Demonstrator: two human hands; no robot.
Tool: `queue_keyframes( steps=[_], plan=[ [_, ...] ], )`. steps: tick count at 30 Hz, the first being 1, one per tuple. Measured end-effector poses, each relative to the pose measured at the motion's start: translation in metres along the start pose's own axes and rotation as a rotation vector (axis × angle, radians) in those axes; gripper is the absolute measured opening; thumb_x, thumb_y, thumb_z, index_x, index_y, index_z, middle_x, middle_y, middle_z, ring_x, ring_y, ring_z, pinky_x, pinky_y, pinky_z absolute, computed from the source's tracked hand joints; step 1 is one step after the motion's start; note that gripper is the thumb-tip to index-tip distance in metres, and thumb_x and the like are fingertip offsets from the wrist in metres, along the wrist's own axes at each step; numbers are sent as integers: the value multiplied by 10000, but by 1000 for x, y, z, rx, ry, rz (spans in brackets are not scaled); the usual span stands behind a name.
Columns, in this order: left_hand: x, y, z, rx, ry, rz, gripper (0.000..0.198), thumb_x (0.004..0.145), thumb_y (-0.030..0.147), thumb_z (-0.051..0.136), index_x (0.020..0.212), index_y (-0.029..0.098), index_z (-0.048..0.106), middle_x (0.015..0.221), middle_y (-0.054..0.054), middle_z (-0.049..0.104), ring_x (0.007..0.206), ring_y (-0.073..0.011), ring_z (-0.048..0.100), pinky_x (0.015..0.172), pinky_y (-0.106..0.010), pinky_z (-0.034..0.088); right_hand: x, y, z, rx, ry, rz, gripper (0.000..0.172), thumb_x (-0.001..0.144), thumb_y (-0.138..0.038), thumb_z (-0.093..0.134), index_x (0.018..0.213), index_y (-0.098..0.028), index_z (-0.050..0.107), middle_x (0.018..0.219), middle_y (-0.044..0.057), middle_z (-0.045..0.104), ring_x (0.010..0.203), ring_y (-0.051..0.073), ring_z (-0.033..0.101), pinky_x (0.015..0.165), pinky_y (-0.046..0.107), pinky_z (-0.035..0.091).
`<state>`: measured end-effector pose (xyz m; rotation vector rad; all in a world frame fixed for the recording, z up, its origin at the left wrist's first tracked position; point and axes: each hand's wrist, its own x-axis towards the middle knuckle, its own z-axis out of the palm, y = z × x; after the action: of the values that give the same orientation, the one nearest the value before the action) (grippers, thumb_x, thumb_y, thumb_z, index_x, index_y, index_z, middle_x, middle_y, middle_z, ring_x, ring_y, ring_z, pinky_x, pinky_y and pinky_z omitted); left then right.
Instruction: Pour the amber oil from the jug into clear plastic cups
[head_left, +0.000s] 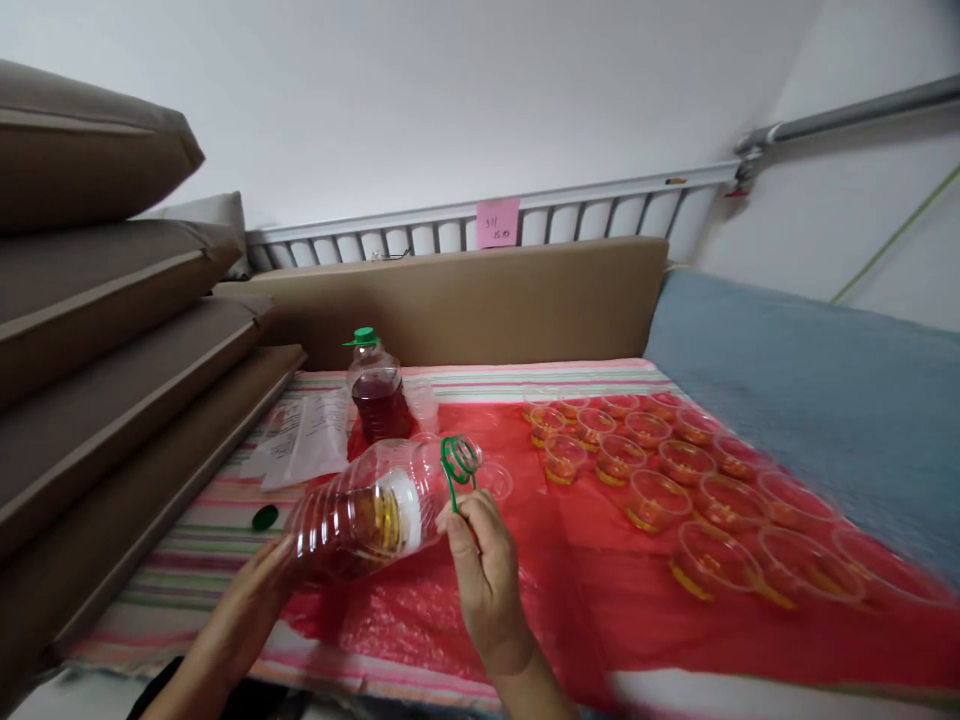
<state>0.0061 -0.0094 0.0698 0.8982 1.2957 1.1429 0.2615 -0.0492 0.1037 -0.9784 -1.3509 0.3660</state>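
Striped cloth [202,543], red sht. [559,560] w/ cups [657,502]

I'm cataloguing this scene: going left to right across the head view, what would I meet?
Topmost cushion, loose dark-green cap, tilted clear bottle, pink note, rows of clear cups.

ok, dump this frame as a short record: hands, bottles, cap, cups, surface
left hand: against base end of tilted bottle, fingers largely hidden
right hand: pinching green handle at its neck
tilted bottle: clear, uncapped, mouth to the right
second bottle: upright, green-topped, dark red liquid
loose cap: green, on striped cloth
cups: clear, in rows, yellowish contents
surface: red sheet over striped cloth
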Motion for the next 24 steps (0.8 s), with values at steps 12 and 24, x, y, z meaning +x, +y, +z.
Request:
queue_keyframes(
  steps=[12, 24],
  plan=[
    [-20, 27, -17, 216, 173, 64, 544, 554, 527, 821, 935, 151, 724, 916, -94, 775, 888, -304, 718, 784, -347, 581, -8, 16, 6, 6, 17, 136, 281, 974, -274, 380, 748, -212, 533, 742, 18, 569, 714, 161, 552, 652, 261, 420],
    [-27, 41, -17, 386, 208, 117, 618, 521, 573, 812, 947, 137, 711, 912, -102, 770, 941, -329, 703, 796, -366, 573, -12, 37, 13, 73, 84, 255, 371, 974, -422, 381, 711, -217, 543, 676, 16, 623, 639, 157, 598, 620, 250, 441]
  ],
)
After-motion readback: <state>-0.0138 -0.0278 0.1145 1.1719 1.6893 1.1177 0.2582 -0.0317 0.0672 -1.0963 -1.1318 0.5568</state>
